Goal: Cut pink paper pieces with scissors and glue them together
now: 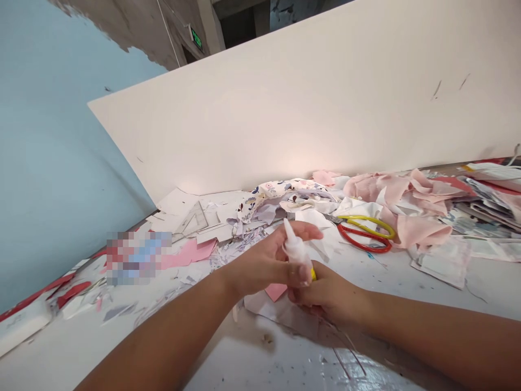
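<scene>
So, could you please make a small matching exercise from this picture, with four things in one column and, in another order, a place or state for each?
Things:
1. Scissors
2. Pink paper
3. Translucent white squeeze bottle
4. Pink fabric

Places or states:
A. Held between the left hand and the right hand, nozzle up
B. Has red and yellow handles
C. Partly under the hands
D. Crumpled, to the right of the scissors

Pairs: 1-B, 2-C, 3-A, 4-D
</scene>
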